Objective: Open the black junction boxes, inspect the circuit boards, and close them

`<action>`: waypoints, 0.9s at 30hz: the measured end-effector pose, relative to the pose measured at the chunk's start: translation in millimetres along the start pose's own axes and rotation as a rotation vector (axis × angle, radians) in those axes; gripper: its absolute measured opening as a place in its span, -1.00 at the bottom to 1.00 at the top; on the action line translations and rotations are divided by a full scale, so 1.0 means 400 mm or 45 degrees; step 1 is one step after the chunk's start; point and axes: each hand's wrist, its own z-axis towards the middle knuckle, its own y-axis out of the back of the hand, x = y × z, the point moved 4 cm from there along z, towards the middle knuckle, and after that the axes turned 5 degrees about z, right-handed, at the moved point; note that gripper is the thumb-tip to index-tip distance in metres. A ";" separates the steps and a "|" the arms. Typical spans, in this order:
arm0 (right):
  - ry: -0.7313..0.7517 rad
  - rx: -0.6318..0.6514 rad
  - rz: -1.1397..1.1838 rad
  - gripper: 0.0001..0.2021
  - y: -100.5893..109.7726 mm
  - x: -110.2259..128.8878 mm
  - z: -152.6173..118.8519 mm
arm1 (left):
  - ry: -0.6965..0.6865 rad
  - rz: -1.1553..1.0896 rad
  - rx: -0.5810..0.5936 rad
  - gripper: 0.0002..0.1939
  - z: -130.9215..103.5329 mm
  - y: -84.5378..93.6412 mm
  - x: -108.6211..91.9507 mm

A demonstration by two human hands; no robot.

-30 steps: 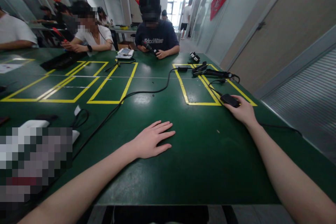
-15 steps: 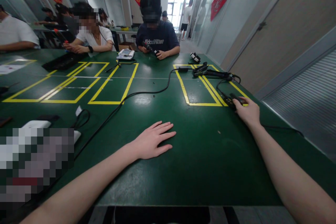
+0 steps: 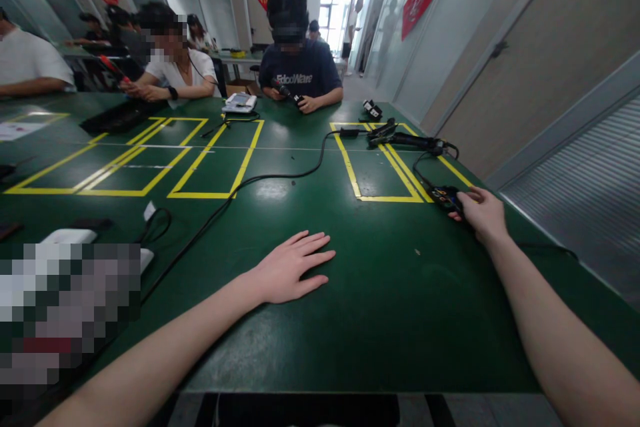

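Palm down on the green table [image 3: 370, 320], my left hand [image 3: 295, 268] lies flat with its fingers spread, holding nothing. Off to the right, my right hand [image 3: 484, 215] has its thumb and fingers closed on the near end of a small black device [image 3: 445, 198]. Small coloured marks show on the device's face; its exact kind is unclear. A thin cable links it to a long black jointed tool [image 3: 407, 139] lying beyond it. Part of the device is hidden by my fingers.
A black cable [image 3: 270, 177] crosses the table. Yellow tape [image 3: 390, 199] outlines rectangles. A small black-and-white object [image 3: 371, 109] and a white device [image 3: 240, 103] stand at the back. Two people sit opposite, one handling a black tool [image 3: 286, 89]. Blurred items lie at left.
My right hand has shifted slightly right and towards me and changed its grip, uncovering more of the device's face. My left hand has stayed still.
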 end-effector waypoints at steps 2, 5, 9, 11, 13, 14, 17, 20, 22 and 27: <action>0.029 -0.077 -0.117 -0.53 0.004 0.015 -0.010 | 0.004 -0.007 0.004 -0.50 0.001 -0.001 0.000; 0.275 -0.098 -0.392 -0.66 -0.001 0.050 -0.020 | 0.008 -0.009 0.011 -0.49 0.001 -0.002 0.000; 0.354 -0.036 -0.512 -0.78 -0.009 0.056 -0.018 | 0.001 -0.005 -0.001 -0.49 0.001 -0.002 -0.001; 0.318 -0.032 -0.548 -0.77 -0.005 0.050 -0.013 | 0.000 -0.004 -0.010 -0.50 0.000 -0.001 -0.001; 0.302 -0.023 -0.608 -0.77 -0.002 0.046 -0.010 | -0.004 -0.004 -0.014 -0.50 -0.001 0.000 0.000; 0.298 -0.018 -0.635 -0.77 -0.001 0.046 -0.008 | -0.006 -0.004 -0.017 -0.50 -0.002 0.000 0.000; 0.292 -0.002 -0.653 -0.78 -0.004 0.050 -0.008 | -0.013 0.001 -0.024 -0.50 -0.003 -0.001 0.003; 0.279 0.008 -0.607 -0.79 -0.012 0.056 -0.013 | -0.018 0.009 -0.030 -0.50 -0.004 -0.002 0.005; 0.263 -0.010 -0.584 -0.79 -0.016 0.059 -0.018 | -0.018 0.015 -0.028 -0.50 -0.004 -0.003 0.005; 0.236 -0.061 -0.536 -0.76 -0.017 0.066 -0.026 | -0.011 0.021 0.001 -0.49 -0.003 -0.002 0.002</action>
